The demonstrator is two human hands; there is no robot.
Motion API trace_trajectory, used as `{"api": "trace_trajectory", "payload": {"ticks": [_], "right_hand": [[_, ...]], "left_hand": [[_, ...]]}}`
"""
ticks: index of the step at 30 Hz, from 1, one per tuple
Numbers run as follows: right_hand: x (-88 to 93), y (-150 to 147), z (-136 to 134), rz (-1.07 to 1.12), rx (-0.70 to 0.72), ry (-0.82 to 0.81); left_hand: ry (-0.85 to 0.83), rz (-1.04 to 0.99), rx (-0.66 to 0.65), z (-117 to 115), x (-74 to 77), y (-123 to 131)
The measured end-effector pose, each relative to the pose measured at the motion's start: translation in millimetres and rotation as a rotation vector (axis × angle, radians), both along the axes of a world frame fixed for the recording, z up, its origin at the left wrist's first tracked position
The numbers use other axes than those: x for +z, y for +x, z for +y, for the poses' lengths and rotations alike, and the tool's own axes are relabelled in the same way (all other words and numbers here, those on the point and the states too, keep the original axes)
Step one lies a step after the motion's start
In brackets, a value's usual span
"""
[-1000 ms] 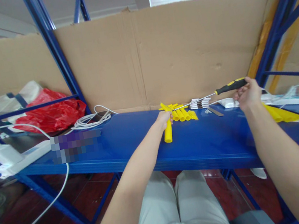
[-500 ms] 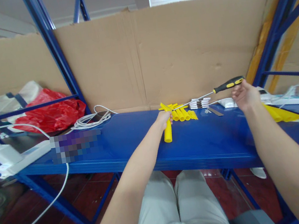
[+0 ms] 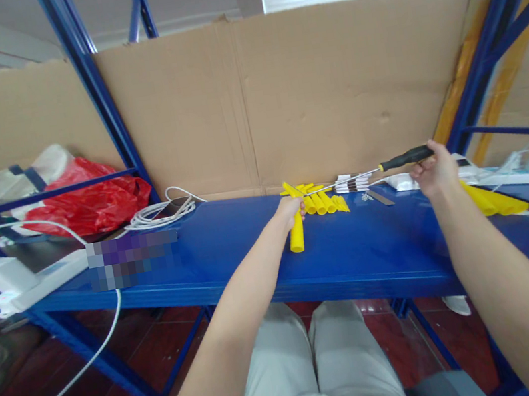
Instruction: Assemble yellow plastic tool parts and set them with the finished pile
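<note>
"Screwdriver (image 3: 405,158): held where?"
"Above the blue worktop (image 3: 232,244), gripped near the handle's end in the fingers of the right hand (image 3: 437,173), pointing left."
"Changed since half a second ago?"
"Turned, showing black instead of yellow patches."
"In the left hand (image 3: 291,211)?"
"Yellow tube (image 3: 296,238), still clasped by curled fingers."

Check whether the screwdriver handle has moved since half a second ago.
Yes: the screwdriver handle has dipped slightly, judged against the fixed cardboard behind it.

This looks like a workshop: blue metal racking (image 3: 94,81) frames a blue bench (image 3: 221,242) backed by a cardboard panel (image 3: 340,77), with a long-shafted screwdriver (image 3: 402,158) and power strip (image 3: 54,276).
</note>
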State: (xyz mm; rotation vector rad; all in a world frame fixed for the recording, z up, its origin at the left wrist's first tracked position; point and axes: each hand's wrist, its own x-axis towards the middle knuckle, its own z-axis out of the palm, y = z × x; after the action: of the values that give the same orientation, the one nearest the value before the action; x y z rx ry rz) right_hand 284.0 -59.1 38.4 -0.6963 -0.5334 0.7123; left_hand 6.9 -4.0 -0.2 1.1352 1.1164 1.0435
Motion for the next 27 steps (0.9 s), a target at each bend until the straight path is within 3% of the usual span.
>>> {"api": "trace_trajectory", "payload": {"ticks": [9, 13, 27], "right_hand": [[3.5, -4.2, -9.1, 0.174, 0.114, 0.066], [2.4, -5.6, -7.5, 0.12, 0.132, 0.035], [0.0, -2.7, -6.0, 0.033, 0.048, -0.043]], "left_hand": [[0.008, -0.008, -0.022, 0.4, -0.2, -0.6], [0.009, 0.005, -0.012, 0.5, -0.1, -0.7], [0.015, 0.002, 0.005, -0.3, 0.2, -1.2]]}}
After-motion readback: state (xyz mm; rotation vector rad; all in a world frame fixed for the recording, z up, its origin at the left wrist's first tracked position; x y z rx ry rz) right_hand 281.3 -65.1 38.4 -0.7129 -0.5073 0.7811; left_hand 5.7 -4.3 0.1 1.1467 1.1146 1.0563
